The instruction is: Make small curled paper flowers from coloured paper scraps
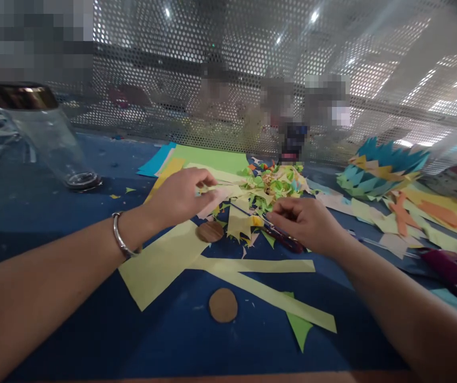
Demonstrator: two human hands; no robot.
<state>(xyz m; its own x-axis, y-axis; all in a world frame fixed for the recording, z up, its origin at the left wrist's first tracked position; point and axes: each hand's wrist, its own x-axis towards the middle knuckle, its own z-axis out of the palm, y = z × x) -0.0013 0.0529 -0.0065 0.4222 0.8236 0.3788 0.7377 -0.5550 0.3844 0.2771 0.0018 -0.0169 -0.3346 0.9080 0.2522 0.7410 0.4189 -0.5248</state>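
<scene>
There is room to pass over the bare blue table (148, 343) left of the near brown circle (223, 305), but a pale strip (268, 294) and a green scrap (300, 329) lie to its right, and behind it a big pale sheet (164, 266), scissors (288, 242) and a paper heap (280, 183) block the way.

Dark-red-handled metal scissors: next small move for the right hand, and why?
The right hand should probably take hold of the scissors: they lie right by its curled fingers, with no finger visibly through a loop.
</scene>
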